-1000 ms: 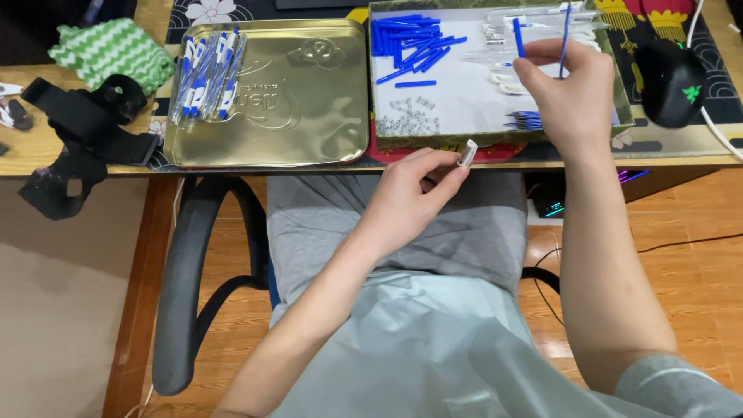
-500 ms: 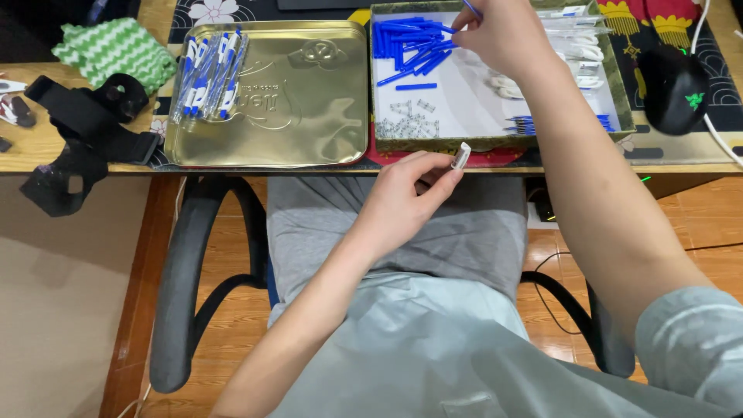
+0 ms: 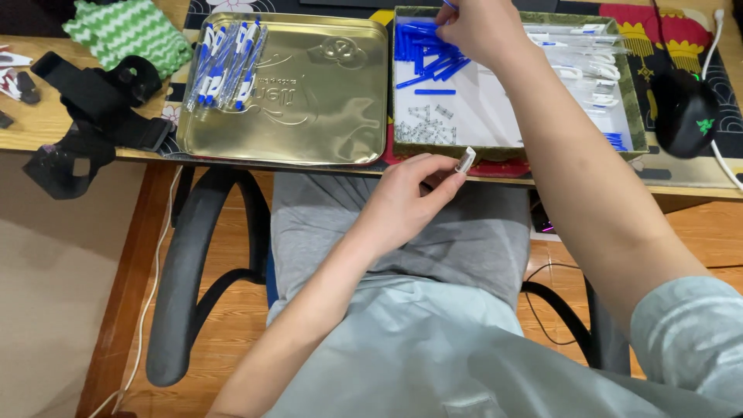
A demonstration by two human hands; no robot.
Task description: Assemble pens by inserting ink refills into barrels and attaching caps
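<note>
White clip (image 3: 465, 160) pinched in my left hand (image 3: 406, 201); my right hand (image 3: 478, 27) closes fingers over blue tubes (image 3: 424, 50) in the box (image 3: 511, 151).

Gold tray (image 3: 309, 116) with finished pens (image 3: 224, 62) left of the hands; black mouse (image 3: 687, 112) right; green cloth (image 3: 128, 31) and black strap (image 3: 85, 108) far left.

2 trays (image 3: 340, 147), 1 mouse (image 3: 685, 112), 2 hands (image 3: 406, 203)

Lying heaped in the box's far left corner: blue refills (image 3: 426, 53). Sticking up tilted, pinched near the desk edge: small white cap (image 3: 465, 160).
</note>
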